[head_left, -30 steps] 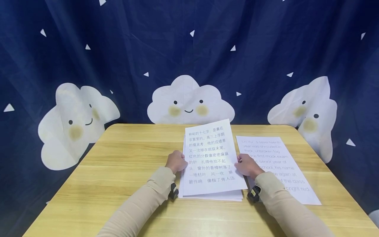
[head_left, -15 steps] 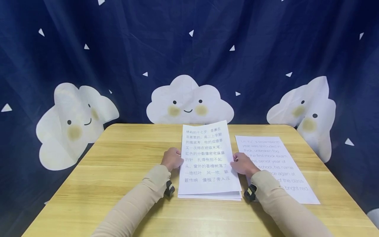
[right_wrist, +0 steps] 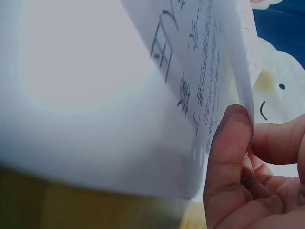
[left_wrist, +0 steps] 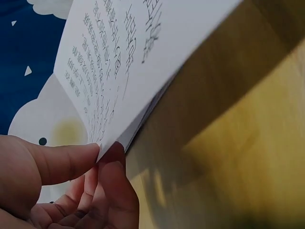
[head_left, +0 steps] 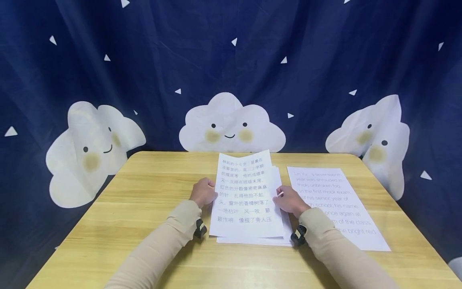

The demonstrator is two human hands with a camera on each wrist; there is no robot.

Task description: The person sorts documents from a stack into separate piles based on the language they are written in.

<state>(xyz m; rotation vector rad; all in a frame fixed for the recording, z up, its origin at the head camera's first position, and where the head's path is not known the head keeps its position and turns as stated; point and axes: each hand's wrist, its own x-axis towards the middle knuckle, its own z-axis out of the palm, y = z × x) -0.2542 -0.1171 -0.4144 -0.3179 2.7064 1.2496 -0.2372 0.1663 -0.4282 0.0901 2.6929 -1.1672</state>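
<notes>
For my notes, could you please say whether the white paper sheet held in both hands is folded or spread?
Spread, though bowed: the white rectangular paper sheet shows all four corners, its top edge dipping mid-way.

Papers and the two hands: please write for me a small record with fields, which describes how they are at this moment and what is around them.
left hand: pinches the left edge of the upper sheet
right hand: pinches its right edge
upper sheet: Chinese text, top edge curved
underneath: white paper, showing at right and bottom; number of sheets unclear
at right: English sheet on the table, partly hidden by the right sleeve
background: dark blue curtain with white clouds
</notes>
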